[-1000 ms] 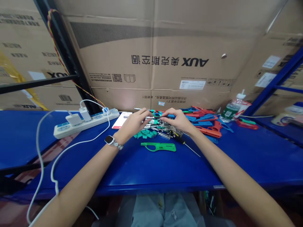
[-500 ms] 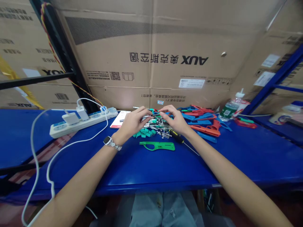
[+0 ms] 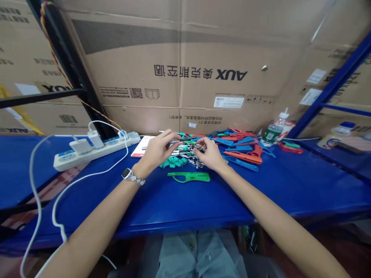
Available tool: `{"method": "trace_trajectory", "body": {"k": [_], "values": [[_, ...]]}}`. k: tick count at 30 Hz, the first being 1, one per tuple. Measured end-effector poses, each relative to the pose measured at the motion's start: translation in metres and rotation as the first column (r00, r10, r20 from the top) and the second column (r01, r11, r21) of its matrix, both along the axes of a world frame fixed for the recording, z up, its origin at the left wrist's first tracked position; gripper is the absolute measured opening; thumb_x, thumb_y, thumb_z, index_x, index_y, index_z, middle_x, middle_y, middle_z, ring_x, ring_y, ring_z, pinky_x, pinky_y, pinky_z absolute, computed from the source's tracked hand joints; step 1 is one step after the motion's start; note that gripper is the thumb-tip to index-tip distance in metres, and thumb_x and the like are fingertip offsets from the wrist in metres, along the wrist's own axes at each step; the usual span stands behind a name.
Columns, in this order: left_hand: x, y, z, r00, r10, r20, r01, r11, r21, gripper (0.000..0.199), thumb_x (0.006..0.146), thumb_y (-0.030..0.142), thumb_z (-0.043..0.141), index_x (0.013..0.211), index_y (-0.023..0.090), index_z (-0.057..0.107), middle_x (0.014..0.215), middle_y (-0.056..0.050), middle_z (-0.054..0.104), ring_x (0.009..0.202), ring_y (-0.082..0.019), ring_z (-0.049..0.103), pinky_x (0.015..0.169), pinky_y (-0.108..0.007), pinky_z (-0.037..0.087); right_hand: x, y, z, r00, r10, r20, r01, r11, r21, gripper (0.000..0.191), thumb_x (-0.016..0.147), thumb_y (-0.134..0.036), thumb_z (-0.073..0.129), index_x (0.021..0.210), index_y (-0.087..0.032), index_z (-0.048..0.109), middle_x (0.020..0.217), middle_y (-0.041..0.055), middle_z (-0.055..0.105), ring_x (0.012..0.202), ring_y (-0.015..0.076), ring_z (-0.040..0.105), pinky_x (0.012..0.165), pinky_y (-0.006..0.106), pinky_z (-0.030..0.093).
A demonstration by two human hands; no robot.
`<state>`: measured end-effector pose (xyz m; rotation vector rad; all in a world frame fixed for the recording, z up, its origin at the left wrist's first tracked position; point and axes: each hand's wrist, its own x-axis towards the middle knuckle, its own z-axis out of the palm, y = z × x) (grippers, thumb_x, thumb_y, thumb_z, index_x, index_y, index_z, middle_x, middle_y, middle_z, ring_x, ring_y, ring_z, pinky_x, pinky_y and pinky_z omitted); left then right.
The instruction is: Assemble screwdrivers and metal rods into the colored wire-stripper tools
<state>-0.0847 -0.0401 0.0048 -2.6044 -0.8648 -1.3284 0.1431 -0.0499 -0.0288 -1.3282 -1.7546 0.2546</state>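
Note:
My left hand [image 3: 160,150], with a watch [image 3: 133,176] on its wrist, pinches a thin dark rod-like piece [image 3: 188,139] that points right. My right hand [image 3: 211,153] is closed low over the pile, fingertips curled together; what they hold, if anything, is too small to make out. Beneath and between both hands lies a heap of thin metal parts [image 3: 189,153]. Several small green plastic pieces [image 3: 174,162] lie just below my left hand. Closer to me, a green lighter casing [image 3: 189,177] with a trigger loop lies flat on the blue table [image 3: 185,208].
Red and blue plastic casings [image 3: 245,154] are heaped to the right, beside a bottle with green liquid [image 3: 272,133]. At the left stand a white power strip [image 3: 95,150] with trailing cables and a white-and-red booklet [image 3: 139,148]. A large cardboard box [image 3: 130,77] rises behind.
My right hand has moved down and slightly away from my left, off the dark piece, and now covers the spot where a yellow-and-black screwdriver showed. My left hand still holds the dark piece.

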Motion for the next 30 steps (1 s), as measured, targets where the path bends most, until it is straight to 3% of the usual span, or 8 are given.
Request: {"method": "trace_trajectory", "body": {"k": [5, 7, 11, 18, 23, 30], "values": [[-0.001, 0.001, -0.001, 1.0, 0.005, 0.007, -0.005, 1.0, -0.002, 0.014, 0.101, 0.033, 0.059, 0.101, 0.021, 0.065, 0.091, -0.002, 0.065, 0.062, -0.012, 0.052, 0.06, -0.027, 0.039, -0.003, -0.001, -0.004, 0.984, -0.016, 0.175, 0.028, 0.998, -0.062, 0.015, 0.086, -0.037, 0.067, 0.082, -0.023, 0.066, 0.092, 0.0072, 0.067, 0.097, 0.0288, 0.056, 0.088, 0.044, 0.039], [-0.003, 0.003, -0.002, 1.0, 0.01, 0.005, -0.01, 1.0, -0.008, 0.013, 0.101, 0.032, 0.059, 0.101, 0.021, 0.065, 0.091, -0.002, 0.065, 0.063, -0.012, 0.052, 0.06, -0.027, 0.04, 0.0, 0.002, -0.004, 0.979, -0.016, 0.203, 0.024, 0.999, -0.036, 0.009, 0.083, -0.03, 0.067, 0.088, -0.022, 0.066, 0.097, 0.0073, 0.067, 0.099, 0.029, 0.056, 0.088, 0.044, 0.038], [-0.007, 0.007, -0.003, 1.0, 0.023, 0.008, -0.023, 1.0, -0.011, 0.012, 0.101, 0.031, 0.06, 0.1, 0.021, 0.065, 0.089, -0.002, 0.063, 0.064, -0.012, 0.052, 0.061, -0.027, 0.04, 0.015, 0.013, 0.0, 0.979, -0.02, 0.204, 0.022, 1.0, -0.01, 0.026, 0.076, -0.015, 0.062, 0.101, -0.022, 0.066, 0.107, 0.0085, 0.068, 0.104, 0.03, 0.056, 0.09, 0.045, 0.038], [-0.001, 0.009, -0.002, 0.999, 0.019, 0.041, -0.018, 0.999, -0.039, 0.012, 0.1, 0.031, 0.061, 0.1, 0.02, 0.065, 0.091, -0.002, 0.065, 0.063, -0.012, 0.052, 0.061, -0.028, 0.04, 0.028, 0.037, 0.005, 0.93, 0.036, 0.365, -0.034, 0.999, -0.012, 0.015, 0.089, -0.037, 0.067, 0.092, -0.025, 0.076, 0.105, 0.0082, 0.067, 0.108, 0.0307, 0.052, 0.092, 0.045, 0.034], [0.001, 0.013, -0.002, 0.998, 0.043, 0.054, -0.043, 0.999, -0.012, 0.011, 0.1, 0.03, 0.061, 0.101, 0.02, 0.066, 0.091, -0.002, 0.065, 0.065, -0.013, 0.054, 0.062, -0.028, 0.041, 0.031, 0.046, 0.013, 0.907, 0.025, 0.42, -0.072, 0.993, 0.097, 0.012, 0.091, -0.03, 0.064, 0.095, -0.023, 0.072, 0.105, 0.0071, 0.07, 0.103, 0.0278, 0.056, 0.088, 0.041, 0.033], [0.003, 0.015, -0.001, 0.992, 0.071, 0.107, -0.067, 0.997, -0.039, 0.011, 0.099, 0.031, 0.062, 0.101, 0.021, 0.067, 0.091, -0.003, 0.067, 0.073, -0.014, 0.06, 0.064, -0.027, 0.043, 0.032, 0.053, 0.027, 0.862, 0.083, 0.5, -0.162, 0.98, 0.117, 0.02, 0.097, -0.03, 0.056, 0.097, -0.022, 0.075, 0.1, 0.0069, 0.075, 0.099, 0.0259, 0.061, 0.092, 0.043, 0.035]]}}
